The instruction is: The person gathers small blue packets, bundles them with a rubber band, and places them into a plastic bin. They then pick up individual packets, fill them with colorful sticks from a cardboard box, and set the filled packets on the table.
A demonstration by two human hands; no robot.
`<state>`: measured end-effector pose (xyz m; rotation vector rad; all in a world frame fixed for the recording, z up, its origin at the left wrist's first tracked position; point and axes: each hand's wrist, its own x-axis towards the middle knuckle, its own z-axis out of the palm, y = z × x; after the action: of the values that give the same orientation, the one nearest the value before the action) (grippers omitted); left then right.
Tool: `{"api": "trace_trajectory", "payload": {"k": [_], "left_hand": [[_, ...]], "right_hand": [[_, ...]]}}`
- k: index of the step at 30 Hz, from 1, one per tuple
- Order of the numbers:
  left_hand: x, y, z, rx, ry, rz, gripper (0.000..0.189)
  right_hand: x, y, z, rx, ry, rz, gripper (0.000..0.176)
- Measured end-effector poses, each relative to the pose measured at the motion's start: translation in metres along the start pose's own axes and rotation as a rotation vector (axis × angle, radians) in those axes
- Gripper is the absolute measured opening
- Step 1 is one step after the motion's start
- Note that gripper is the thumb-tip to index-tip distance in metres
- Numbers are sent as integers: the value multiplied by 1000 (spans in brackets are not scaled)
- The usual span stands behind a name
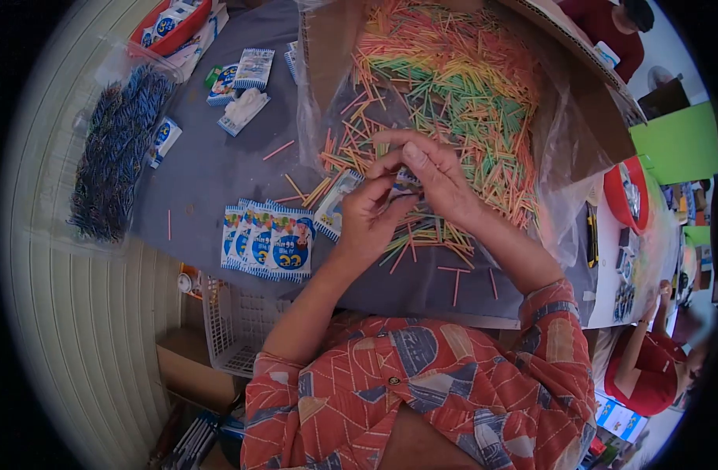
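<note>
Head view: grips a small packet (404, 179) at the centre of the picture, with the thumb and fingers of the left hand (367, 218) closed on its lower part. Pinches its upper end with the right hand (436, 176), fingers curled shut over it; cannot tell whether any stick sits between those fingertips. Holds the packet just above the grey table cover (210, 176), at the 6 o'clock fringe of the heap of coloured sticks (461, 86), which spills from a clear plastic liner in a cardboard box (566, 31). Shows a second packet (335, 205) lying flat, touching the left hand at its 9 o'clock. Near it, at 8 o'clock, shows a row of overlapping printed packets (269, 241). Cannot tell from here whether those are filled. Judging by that short row, puts only a handful as finished. Judging by the heap, hardly dented, leaves by far the larger share of sticks loose. Farther out at 10 o'clock, shows a clear bag of dark blue sticks (116, 149) and scattered packets (253, 69). At 11 o'clock, shows a red basket (179, 31) with more. Well apart at 3 o'clock, shows a red bowl (616, 196). At 4 o'clock, shows a co-worker in red (649, 376).
</note>
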<state>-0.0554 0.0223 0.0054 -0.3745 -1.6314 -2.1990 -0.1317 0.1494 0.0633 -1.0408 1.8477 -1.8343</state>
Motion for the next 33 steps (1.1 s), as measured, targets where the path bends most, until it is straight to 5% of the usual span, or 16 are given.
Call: {"api": "trace_trajectory", "payload": {"k": [2,7,9,10,12,15,20,23,24,25,26,27,30,33], "left_hand": [[-15,4,-10,81,-7,-92,17],[-18,9,-20,186,88,-166,15],[-12,14,-21,386,54,66,15],[-12,18,-19,382,51,61,15],[-14,27,-15,433,55,93,15],[-28,40,-21,513,50,112,16],[-76,66,-59,521,194,-81,19],[-92,70,-82,783,251,0,26],[-91,68,-87,1213,241,-8,31],[-90,64,-92,1645,238,-10,36],[-93,56,-97,1655,270,2,44],[-92,54,-101,1650,270,23,44],[-96,53,-114,1684,299,74,40],[-93,58,-129,1749,337,102,38]], "right_hand": [[1,2,1,324,50,82,52],[7,-14,7,86,47,-98,43],[2,-3,4,-649,-202,-322,36],[-1,-3,4,-649,-199,-316,36],[-5,-4,7,-138,-112,-15,34],[-13,-23,10,-95,-143,167,35],[-8,-10,-15,157,-45,73,35],[-5,2,-55,-481,-144,321,43],[-7,9,-60,-497,-125,309,43],[-9,23,-62,-936,-132,86,45],[-9,30,-65,-1366,-133,-147,48],[-5,14,-56,-1209,-144,28,44],[17,28,-67,-965,-138,15,37],[61,24,-72,-1165,-55,-83,32]]}}
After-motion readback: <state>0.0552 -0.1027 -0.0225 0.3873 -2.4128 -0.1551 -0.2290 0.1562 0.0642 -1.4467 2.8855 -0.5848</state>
